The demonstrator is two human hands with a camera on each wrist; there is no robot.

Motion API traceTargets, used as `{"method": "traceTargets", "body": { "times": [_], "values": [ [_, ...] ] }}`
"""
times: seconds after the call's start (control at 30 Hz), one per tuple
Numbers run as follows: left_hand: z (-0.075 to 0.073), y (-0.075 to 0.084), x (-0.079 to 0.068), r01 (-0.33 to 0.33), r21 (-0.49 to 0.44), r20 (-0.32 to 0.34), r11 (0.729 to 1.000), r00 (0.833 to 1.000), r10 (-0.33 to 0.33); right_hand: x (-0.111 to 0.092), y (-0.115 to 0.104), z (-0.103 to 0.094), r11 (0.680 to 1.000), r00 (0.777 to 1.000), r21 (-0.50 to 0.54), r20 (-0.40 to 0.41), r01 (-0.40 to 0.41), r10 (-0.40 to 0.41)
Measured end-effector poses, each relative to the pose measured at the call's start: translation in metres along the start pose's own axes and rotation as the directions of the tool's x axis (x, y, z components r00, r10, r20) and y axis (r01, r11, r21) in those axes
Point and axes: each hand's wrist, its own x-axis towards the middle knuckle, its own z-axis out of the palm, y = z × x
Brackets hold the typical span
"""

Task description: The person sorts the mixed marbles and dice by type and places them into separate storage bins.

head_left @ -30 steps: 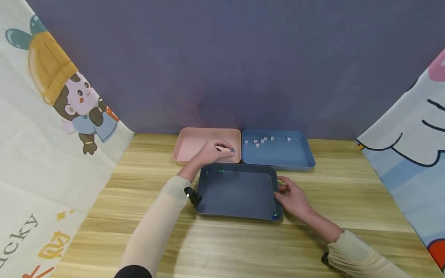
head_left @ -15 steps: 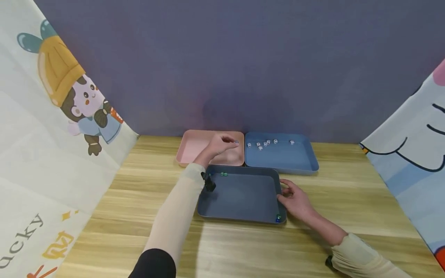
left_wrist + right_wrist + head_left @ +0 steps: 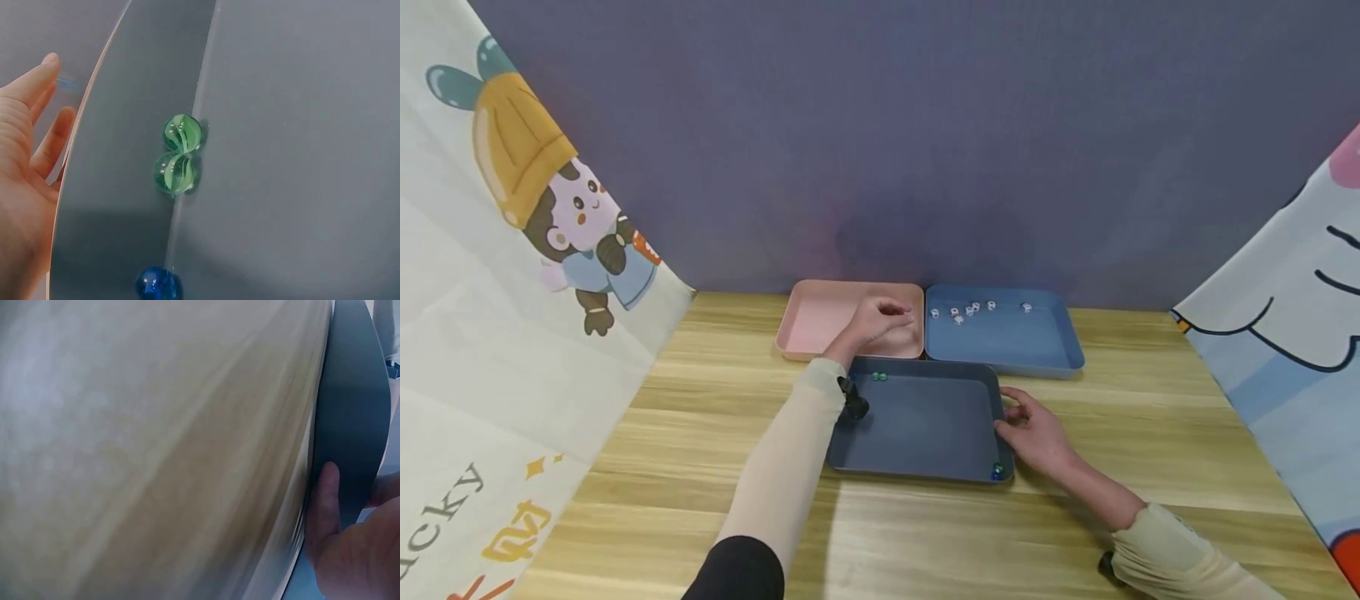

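Note:
My left hand (image 3: 876, 321) is held over the right part of the pink tray (image 3: 797, 333). In the left wrist view its thumb and finger are parted, with a small blurred blue marble (image 3: 65, 82) just off their tips. My right hand (image 3: 1037, 435) grips the right rim of the dark grey tray (image 3: 925, 425), fingers against the outer wall. Two green marbles (image 3: 180, 153) touch each other along that tray's far edge, with a blue marble (image 3: 156, 284) nearby. A blue marble (image 3: 997, 476) and a green one sit in its near right corner.
A blue tray (image 3: 1022, 346) with several white dice (image 3: 970, 309) stands behind on the right, against the pink one. All the trays rest on a wood-grain table (image 3: 715, 400). A dark cloth backdrop (image 3: 880, 150) rises behind them.
My left hand has shifted slightly over the pink tray, and the marble once between its fingertips has come away from them. My right hand keeps its grip on the dark grey tray.

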Motion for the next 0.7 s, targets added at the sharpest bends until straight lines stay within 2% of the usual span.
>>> {"method": "traceTargets", "body": {
  "times": [0.27,0.53,0.7],
  "values": [
    [0.001,0.0,0.001,-0.008,0.017,0.001,1.0,1.0,0.008,0.0,0.0,0.002,0.998,1.0,0.055,0.018,-0.024,0.023],
    [-0.003,0.001,-0.002,-0.024,0.082,0.053,0.996,0.998,0.02,0.0,0.0,0.001,0.999,1.0,0.051,0.015,-0.02,0.019],
    [-0.009,0.009,-0.009,-0.048,0.144,0.095,0.988,0.995,0.035,0.001,0.0,0.001,0.999,1.0,0.047,0.02,-0.019,0.018]
  ]
}}
